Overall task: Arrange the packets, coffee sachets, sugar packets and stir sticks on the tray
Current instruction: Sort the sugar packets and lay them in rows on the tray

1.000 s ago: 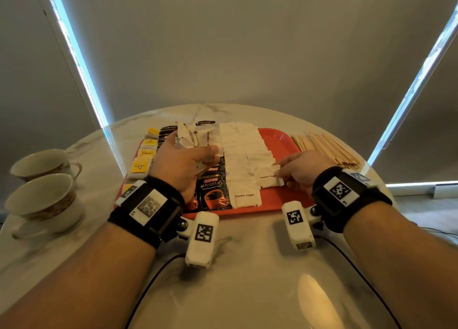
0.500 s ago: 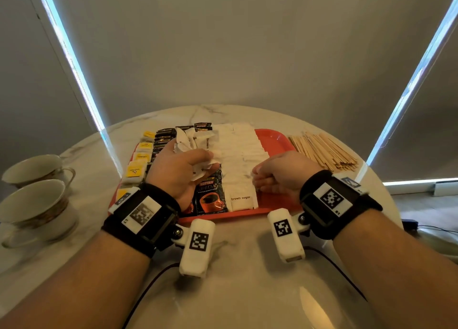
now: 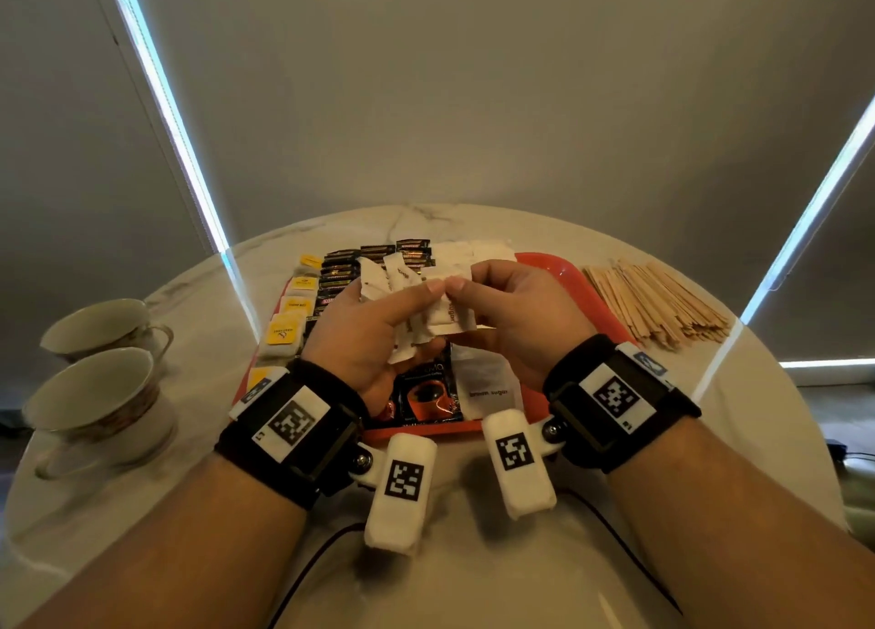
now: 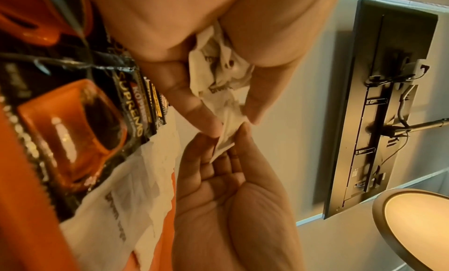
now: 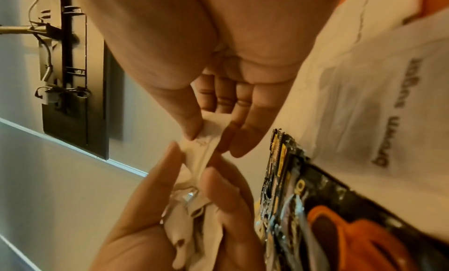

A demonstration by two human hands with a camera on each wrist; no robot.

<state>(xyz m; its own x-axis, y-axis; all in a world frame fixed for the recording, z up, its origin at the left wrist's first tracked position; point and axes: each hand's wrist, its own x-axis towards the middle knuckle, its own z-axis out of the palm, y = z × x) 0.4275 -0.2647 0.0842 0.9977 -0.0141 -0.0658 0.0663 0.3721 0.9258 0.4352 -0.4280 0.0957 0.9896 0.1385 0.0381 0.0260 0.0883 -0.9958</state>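
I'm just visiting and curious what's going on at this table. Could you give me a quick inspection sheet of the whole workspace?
Surface: round marble table, holding a red tray.
Job's things: yellow packets, dark coffee sachets and white sugar packets lie in rows on the tray; stir sticks lie piled on the table, right of the tray.
Clutter: two cups at the table's left edge.
Hands: left hand holds a bunch of sugar packets; right hand pinches one packet from that bunch.
Cables: dark cable runs across the table from the wrist cameras.
Surroundings: grey blinds with bright slits either side.
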